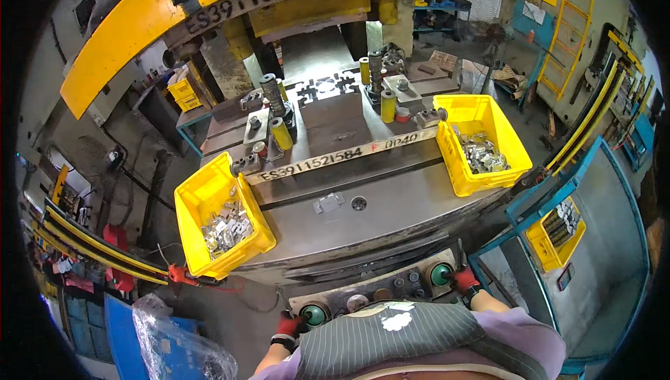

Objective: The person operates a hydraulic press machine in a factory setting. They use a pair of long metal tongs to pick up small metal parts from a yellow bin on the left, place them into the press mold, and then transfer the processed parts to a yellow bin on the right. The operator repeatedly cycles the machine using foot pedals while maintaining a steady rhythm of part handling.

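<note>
My left hand [292, 325], in a red and dark glove, is at the left green push button [315, 315] of the control panel, its fingers stretched over the button's near edge. At the right green push button [441, 274] is my right hand [466, 281], gloved alike. A thin dark tool-like thing [460, 254] rises from that hand; its kind is too small to make out. Beyond the panel, a bright cut-out metal part [326, 86] lies in the press die. One small silvery piece [329, 203] rests on the press bed [398, 202].
Yellow bins with metal pieces stand on the bed's left [187, 202] and right [520, 144]. Another yellow bin [541, 254] sits by a blue-framed panel [614, 240] at right. Guide posts [272, 94] flank the die beneath a yellow beam [125, 38]. Plastic wrap [174, 341] lies lower left.
</note>
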The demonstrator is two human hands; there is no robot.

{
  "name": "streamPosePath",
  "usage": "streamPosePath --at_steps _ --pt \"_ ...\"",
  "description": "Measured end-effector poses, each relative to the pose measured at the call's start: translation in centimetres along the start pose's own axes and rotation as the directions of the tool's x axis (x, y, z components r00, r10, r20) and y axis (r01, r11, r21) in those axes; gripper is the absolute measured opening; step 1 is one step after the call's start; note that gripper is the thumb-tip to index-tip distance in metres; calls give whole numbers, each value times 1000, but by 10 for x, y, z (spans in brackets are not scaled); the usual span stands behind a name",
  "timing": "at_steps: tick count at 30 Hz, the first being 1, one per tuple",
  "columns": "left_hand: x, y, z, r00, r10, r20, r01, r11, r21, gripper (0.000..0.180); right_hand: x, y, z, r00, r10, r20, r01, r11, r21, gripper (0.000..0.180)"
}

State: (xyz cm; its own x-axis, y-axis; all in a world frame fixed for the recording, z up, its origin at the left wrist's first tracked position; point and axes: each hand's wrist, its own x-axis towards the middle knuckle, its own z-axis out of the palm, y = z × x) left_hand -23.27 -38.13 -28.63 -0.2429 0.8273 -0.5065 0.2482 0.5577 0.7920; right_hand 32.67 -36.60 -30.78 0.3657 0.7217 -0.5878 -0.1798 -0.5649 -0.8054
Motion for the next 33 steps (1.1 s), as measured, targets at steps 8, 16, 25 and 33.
streamPosePath --at_steps 8,16,25,33 --pt "17 -22 -3 998 -60 2 59 989 133 71 21 26 -18 955 -297 -10 286 927 -242 26" --pt "11 -8 -1 984 -140 110 150 985 -89 66 -22 -31 6 994 102 34 -99 993 -66 23" --pt "-8 -37 -17 950 10 312 219 691 -689 21 33 40 -19 984 -80 -159 77 997 -23 37" --pt "-25 8 -69 726 -355 -589 -434 429 -793 30 -23 -148 53 764 -470 -442 643 606 468 64"
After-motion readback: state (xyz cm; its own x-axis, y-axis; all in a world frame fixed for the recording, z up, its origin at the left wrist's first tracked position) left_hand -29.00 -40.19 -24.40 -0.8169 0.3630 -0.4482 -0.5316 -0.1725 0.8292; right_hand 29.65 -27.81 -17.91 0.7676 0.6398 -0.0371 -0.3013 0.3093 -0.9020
